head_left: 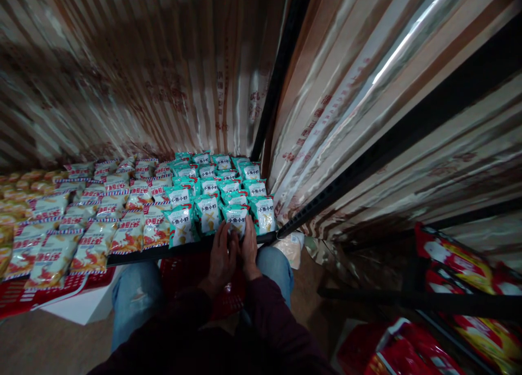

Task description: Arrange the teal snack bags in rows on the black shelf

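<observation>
Both my hands reach to the front edge of a low dark shelf (pixel 134 254). My left hand (pixel 221 256) and my right hand (pixel 249 249) lie side by side, fingers stretched forward, touching the lower edge of a teal snack packet (pixel 235 218) in the front row. The fingers rest against that packet; I cannot tell if they pinch it. Several rows of the same teal packets (pixel 212 187) stand behind it. My knees in blue jeans (pixel 134 299) show below the shelf.
Red-and-white snack packets (pixel 93 222) fill the shelf's left part. A red plastic crate (pixel 191 277) sits under the shelf. Foil-like sheeting (pixel 163 81) covers the back and right walls. A black shelf post (pixel 281 70) rises at the corner. Red bags (pixel 457 260) lie on racks at right.
</observation>
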`<state>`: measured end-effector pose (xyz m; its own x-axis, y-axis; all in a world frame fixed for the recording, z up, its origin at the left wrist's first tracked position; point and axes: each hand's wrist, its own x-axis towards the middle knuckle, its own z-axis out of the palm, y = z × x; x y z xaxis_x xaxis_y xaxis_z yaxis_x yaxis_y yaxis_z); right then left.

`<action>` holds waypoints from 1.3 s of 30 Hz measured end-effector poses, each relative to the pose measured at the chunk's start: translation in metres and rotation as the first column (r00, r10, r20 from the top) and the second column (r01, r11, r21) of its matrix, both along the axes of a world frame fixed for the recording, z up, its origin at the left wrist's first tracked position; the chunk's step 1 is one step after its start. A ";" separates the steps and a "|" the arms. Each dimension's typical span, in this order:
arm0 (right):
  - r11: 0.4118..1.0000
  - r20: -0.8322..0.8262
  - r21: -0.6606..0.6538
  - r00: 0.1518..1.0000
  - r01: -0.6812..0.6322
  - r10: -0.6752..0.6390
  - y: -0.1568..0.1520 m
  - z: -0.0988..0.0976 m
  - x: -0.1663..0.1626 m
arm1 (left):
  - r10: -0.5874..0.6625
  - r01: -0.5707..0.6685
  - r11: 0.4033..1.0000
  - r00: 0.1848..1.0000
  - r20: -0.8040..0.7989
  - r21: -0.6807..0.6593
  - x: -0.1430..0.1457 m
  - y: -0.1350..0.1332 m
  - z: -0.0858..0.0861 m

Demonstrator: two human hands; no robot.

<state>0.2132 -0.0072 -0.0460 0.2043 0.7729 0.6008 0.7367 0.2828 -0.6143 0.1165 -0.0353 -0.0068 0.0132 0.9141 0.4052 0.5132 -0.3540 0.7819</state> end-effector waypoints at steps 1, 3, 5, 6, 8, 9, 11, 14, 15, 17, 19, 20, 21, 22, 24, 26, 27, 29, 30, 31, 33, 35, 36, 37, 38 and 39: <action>1.000 -0.007 -0.007 1.000 -0.002 0.002 0.001 0.000 0.000 | -0.002 0.002 1.000 1.000 -0.001 0.004 0.000 0.000 0.000; 1.000 -0.021 -0.019 1.000 -0.014 0.014 0.003 0.001 0.000 | 0.003 -0.003 1.000 1.000 0.000 0.006 0.000 0.001 -0.001; 0.999 -0.027 -0.020 0.999 -0.028 0.028 0.005 0.001 0.000 | 0.014 -0.014 1.000 1.000 0.001 0.008 0.000 0.002 -0.002; 0.999 -0.026 -0.016 0.999 -0.029 0.029 0.006 0.001 0.000 | 0.019 -0.019 1.000 1.000 0.000 0.011 0.000 0.003 -0.001; 1.000 -0.017 -0.003 1.000 -0.016 0.016 0.008 0.000 0.000 | 0.020 -0.020 1.000 1.000 -0.004 0.022 0.000 0.005 0.000; 1.000 -0.012 0.002 1.000 -0.004 0.004 0.009 -0.001 -0.001 | 0.016 -0.016 0.999 1.000 -0.007 0.029 0.001 0.007 0.000; 1.000 -0.007 0.010 1.000 0.020 -0.020 0.012 -0.002 -0.002 | 0.008 -0.007 0.999 1.000 -0.008 0.040 0.001 0.010 0.001; 0.999 -0.013 -0.001 0.999 0.039 -0.039 0.015 -0.003 -0.004 | 0.014 -0.014 0.999 1.000 -0.008 0.041 0.002 0.014 0.001; 0.999 -0.017 -0.009 0.999 0.040 -0.040 0.015 -0.003 -0.004 | 0.020 -0.020 0.999 1.000 -0.009 0.039 0.002 0.016 0.001; 0.999 -0.018 -0.017 0.999 0.036 -0.036 0.017 -0.002 -0.004 | 0.031 -0.031 0.999 0.999 -0.009 0.034 0.002 0.018 0.000; 1.000 -0.007 -0.001 0.999 0.031 -0.031 0.018 -0.002 -0.003 | 0.039 -0.039 0.999 0.999 -0.004 0.034 0.003 0.019 -0.001; 0.999 -0.001 0.010 0.999 0.033 -0.033 0.019 -0.001 -0.003 | 0.041 -0.041 0.998 0.999 -0.003 0.036 0.003 0.019 -0.001; 0.999 0.006 0.019 0.999 0.035 -0.035 0.020 -0.001 -0.003 | 0.041 -0.040 0.998 0.999 -0.003 0.041 0.004 0.019 -0.002; 0.999 0.011 0.023 0.999 0.038 -0.038 0.020 0.000 -0.002 | 0.038 -0.038 0.998 0.999 -0.004 0.047 0.004 0.020 -0.002; 0.999 0.012 0.016 0.999 0.042 -0.042 0.022 0.000 -0.002 | 0.034 -0.033 0.998 0.999 -0.005 0.059 0.004 0.021 -0.003; 0.999 0.013 0.008 0.999 0.041 -0.041 0.023 0.000 -0.002 | 0.034 -0.034 0.997 0.999 -0.003 0.065 0.005 0.023 -0.004; 0.999 0.015 0.005 0.999 0.040 -0.040 0.023 -0.001 -0.002 | 0.035 -0.034 0.997 0.999 -0.004 0.066 0.005 0.023 -0.005; 0.999 0.024 0.000 0.999 0.036 -0.036 0.022 -0.002 -0.002 | 0.032 -0.032 0.997 0.999 -0.007 0.069 0.004 0.024 -0.007; 0.999 0.031 -0.007 0.999 0.031 -0.031 0.022 -0.003 -0.002 | 0.032 -0.032 0.997 0.999 -0.011 0.070 0.004 0.024 -0.008; 1.000 0.038 -0.016 0.999 0.022 -0.021 0.021 -0.003 -0.001 | 0.034 -0.033 0.997 0.999 -0.016 0.072 0.004 0.024 -0.009; 1.000 0.052 -0.028 0.999 -0.002 0.003 0.018 -0.003 -0.001 | 0.043 -0.041 0.997 0.999 -0.028 0.071 0.003 0.023 -0.012; 0.999 0.062 -0.028 0.998 -0.021 0.023 0.017 -0.002 0.000 | 0.054 -0.051 0.996 0.998 -0.043 0.069 0.002 0.022 -0.013; 0.999 0.067 -0.023 0.997 -0.026 0.028 0.016 -0.002 0.000 | 0.058 -0.054 0.996 0.997 -0.049 0.072 0.001 0.022 -0.013; 0.999 0.072 -0.016 0.997 -0.029 0.030 0.016 -0.001 0.000 | 0.060 -0.056 0.995 0.997 -0.056 0.078 0.001 0.021 -0.013; 1.000 0.077 -0.005 0.997 -0.029 0.029 0.017 -0.001 -0.001 | 0.062 -0.056 0.995 0.996 -0.062 0.085 0.000 0.021 -0.014; 1.000 0.081 0.008 0.996 -0.026 0.025 0.017 0.000 -0.001 | 0.062 -0.055 0.994 0.996 -0.068 0.094 0.000 0.021 -0.014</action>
